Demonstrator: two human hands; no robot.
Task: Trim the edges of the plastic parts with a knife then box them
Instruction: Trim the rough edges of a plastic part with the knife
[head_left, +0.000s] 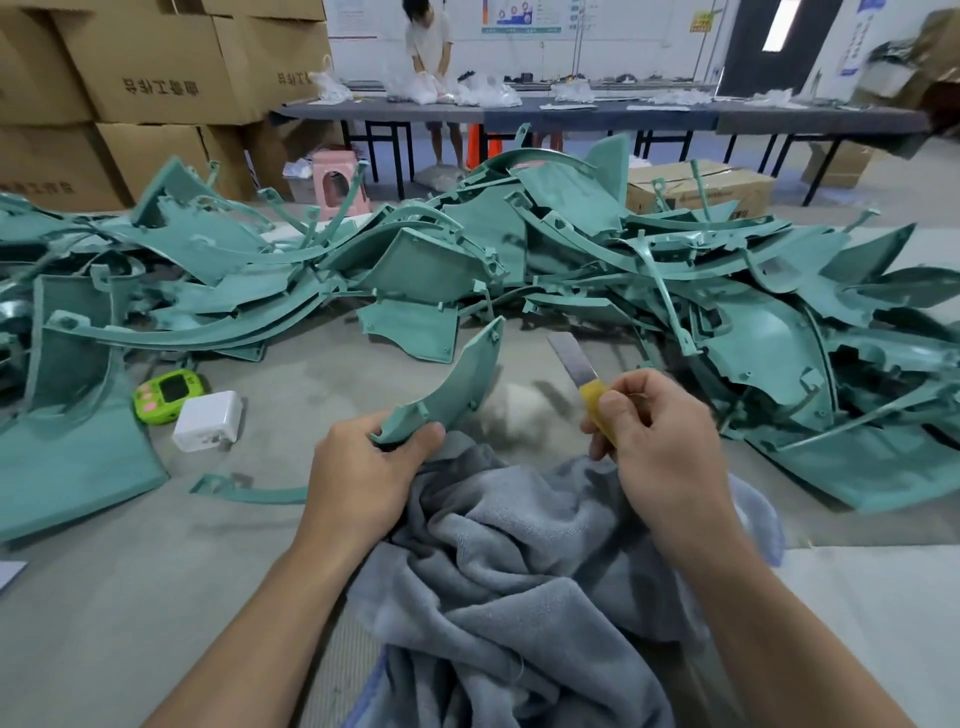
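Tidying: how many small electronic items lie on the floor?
2: a green device and, beside it, a white adapter, left of the left hand. The pile may hide others.

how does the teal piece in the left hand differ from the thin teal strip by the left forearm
The held part is a broad crescent panel; the thin strip is a narrow band. The left hand grips the held part's near end, tilting it up; the thin strip lies flat on the floor, untouched. Both are curved teal plastic.
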